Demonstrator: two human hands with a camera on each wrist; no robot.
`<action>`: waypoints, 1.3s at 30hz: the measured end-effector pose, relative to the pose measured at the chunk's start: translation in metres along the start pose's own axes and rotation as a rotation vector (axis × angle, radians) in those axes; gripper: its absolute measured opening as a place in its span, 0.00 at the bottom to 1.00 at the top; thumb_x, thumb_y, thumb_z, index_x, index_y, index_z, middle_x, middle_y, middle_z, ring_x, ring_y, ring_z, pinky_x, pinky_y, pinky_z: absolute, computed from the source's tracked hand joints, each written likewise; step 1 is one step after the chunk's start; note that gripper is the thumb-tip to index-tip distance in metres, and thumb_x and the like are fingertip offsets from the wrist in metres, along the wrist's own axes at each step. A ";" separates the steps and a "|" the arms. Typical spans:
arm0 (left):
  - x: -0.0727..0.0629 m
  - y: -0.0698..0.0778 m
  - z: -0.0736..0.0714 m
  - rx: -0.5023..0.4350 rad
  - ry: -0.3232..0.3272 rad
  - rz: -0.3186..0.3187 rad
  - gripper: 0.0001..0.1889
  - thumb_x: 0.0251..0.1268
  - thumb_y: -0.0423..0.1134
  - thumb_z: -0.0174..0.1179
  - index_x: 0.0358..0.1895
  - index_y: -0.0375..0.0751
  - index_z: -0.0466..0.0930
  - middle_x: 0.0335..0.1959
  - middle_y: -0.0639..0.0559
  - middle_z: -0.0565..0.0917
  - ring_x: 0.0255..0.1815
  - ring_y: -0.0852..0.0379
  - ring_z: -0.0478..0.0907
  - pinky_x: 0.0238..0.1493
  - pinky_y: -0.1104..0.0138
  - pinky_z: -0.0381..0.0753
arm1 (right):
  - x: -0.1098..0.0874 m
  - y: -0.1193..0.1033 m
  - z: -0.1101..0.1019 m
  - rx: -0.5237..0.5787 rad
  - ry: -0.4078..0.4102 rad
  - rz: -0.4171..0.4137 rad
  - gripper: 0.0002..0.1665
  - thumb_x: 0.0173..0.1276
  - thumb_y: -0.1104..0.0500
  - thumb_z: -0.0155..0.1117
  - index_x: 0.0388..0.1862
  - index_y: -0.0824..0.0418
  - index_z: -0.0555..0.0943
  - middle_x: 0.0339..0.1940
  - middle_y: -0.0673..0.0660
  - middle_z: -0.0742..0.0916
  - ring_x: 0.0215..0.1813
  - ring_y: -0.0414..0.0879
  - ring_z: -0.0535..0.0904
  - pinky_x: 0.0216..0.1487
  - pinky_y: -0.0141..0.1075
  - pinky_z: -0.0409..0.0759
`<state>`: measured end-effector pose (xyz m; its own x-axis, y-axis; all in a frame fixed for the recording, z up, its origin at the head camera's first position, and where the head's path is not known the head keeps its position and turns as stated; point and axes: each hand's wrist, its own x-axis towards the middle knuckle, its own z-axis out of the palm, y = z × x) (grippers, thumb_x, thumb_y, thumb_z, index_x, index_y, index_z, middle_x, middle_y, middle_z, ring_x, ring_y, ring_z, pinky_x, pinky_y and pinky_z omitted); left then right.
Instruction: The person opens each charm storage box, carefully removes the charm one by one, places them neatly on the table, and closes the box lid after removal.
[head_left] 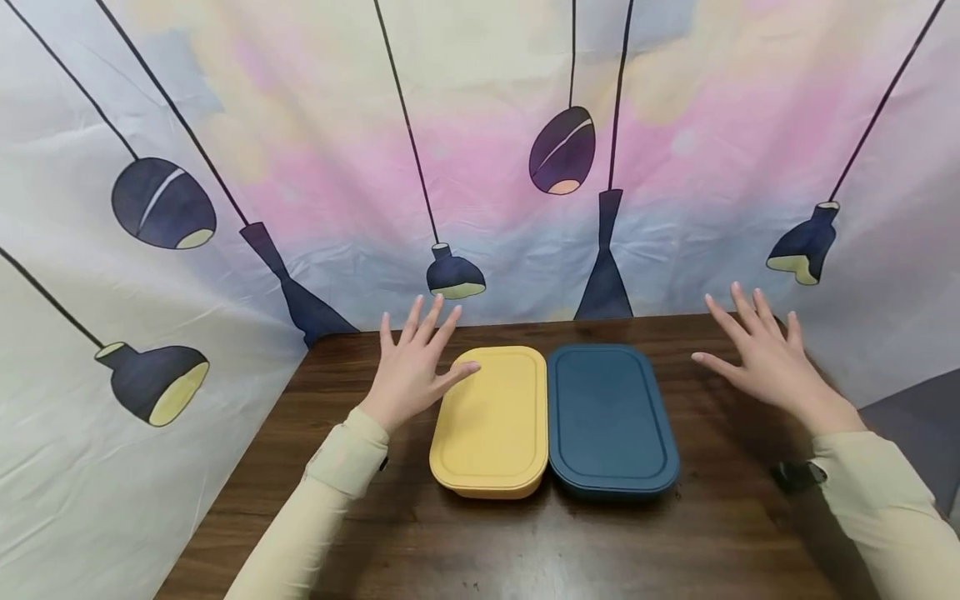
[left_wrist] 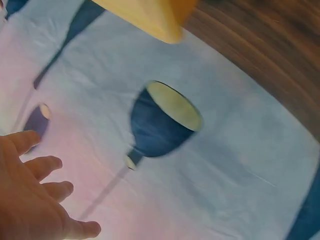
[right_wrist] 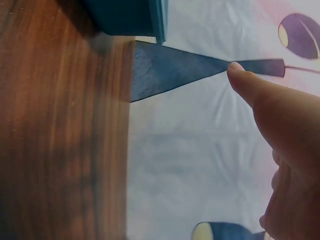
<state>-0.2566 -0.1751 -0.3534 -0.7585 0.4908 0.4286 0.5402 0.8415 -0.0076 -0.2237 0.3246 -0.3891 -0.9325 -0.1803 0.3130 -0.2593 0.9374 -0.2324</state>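
Two lidded lunch boxes lie side by side on the dark wooden table (head_left: 465, 542): a yellow box (head_left: 491, 421) on the left and a dark blue box (head_left: 609, 419) on the right, edges touching. My left hand (head_left: 412, 367) hovers with fingers spread just left of the yellow box, its thumb near the box's far left corner. My right hand (head_left: 757, 354) is held open, fingers spread, well to the right of the blue box. Neither hand holds anything. The left wrist view shows a corner of the yellow box (left_wrist: 155, 17); the right wrist view shows a corner of the blue box (right_wrist: 130, 17).
A printed cloth backdrop (head_left: 480, 167) with hanging lamps surrounds the table at the back and left. The table's back edge (head_left: 525, 325) lies just beyond the boxes. A grey surface (head_left: 915, 433) shows at the far right.
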 end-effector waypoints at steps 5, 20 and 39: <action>0.010 0.020 -0.004 0.031 -0.024 0.091 0.46 0.68 0.74 0.48 0.82 0.54 0.51 0.83 0.47 0.48 0.83 0.45 0.37 0.73 0.34 0.30 | 0.007 -0.012 -0.006 -0.056 -0.005 -0.076 0.56 0.71 0.38 0.64 0.85 0.46 0.43 0.84 0.60 0.40 0.81 0.58 0.25 0.69 0.71 0.24; 0.018 0.072 0.011 0.041 -0.101 0.275 0.45 0.68 0.72 0.52 0.82 0.55 0.53 0.82 0.47 0.53 0.83 0.45 0.42 0.75 0.36 0.39 | 0.018 -0.020 0.002 -0.110 -0.067 -0.281 0.54 0.68 0.50 0.71 0.85 0.47 0.51 0.85 0.59 0.47 0.83 0.59 0.37 0.72 0.71 0.34; -0.002 0.127 0.039 0.076 -0.244 0.509 0.45 0.69 0.74 0.46 0.82 0.53 0.53 0.82 0.48 0.52 0.83 0.48 0.41 0.78 0.48 0.48 | 0.019 -0.019 0.053 -0.179 0.010 -0.601 0.49 0.54 0.67 0.79 0.75 0.63 0.69 0.75 0.63 0.71 0.74 0.60 0.67 0.71 0.59 0.62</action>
<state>-0.2004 -0.0603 -0.3910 -0.4764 0.8691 0.1330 0.8387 0.4946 -0.2280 -0.2500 0.2871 -0.4275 -0.6340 -0.6898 0.3496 -0.6910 0.7083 0.1444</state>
